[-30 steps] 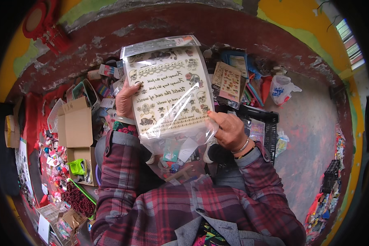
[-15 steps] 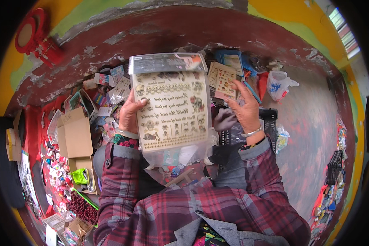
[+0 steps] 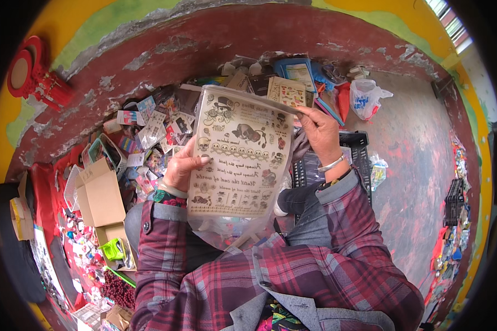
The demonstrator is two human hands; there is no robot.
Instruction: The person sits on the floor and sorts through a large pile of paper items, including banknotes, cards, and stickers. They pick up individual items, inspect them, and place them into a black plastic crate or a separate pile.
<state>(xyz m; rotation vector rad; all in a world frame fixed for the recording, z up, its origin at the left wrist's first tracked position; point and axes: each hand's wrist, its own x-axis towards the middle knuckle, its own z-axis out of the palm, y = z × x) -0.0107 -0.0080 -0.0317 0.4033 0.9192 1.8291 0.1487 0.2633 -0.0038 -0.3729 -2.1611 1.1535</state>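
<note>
In front of my lap I hold up a temporary tattoo sheet [image 3: 238, 165], printed with skulls, roses and mirrored lettering, in a clear plastic sleeve. My left hand [image 3: 183, 167] is closed on its left edge, with the thumb lying over the front. At the upper right corner, my right hand [image 3: 321, 137] pinches the top edge between thumb and fingers. The sleeve's bare lower end hangs over my lap. Just beyond the top edge lies a beige card with small coloured pictures [image 3: 287, 92].
A black plastic crate [image 3: 354, 151] stands by my right forearm, and a white plastic bag [image 3: 365, 99] lies farther off. To my left are an open cardboard box [image 3: 102, 193], a basket [image 3: 107, 151] and scattered small packets [image 3: 152, 129]. A peeling red wall [image 3: 232, 36] runs behind.
My right hand has come in from beside the sheet and now grips its top right corner. The dark header no longer covers the top, so more designs show. The sheet has tilted slightly.
</note>
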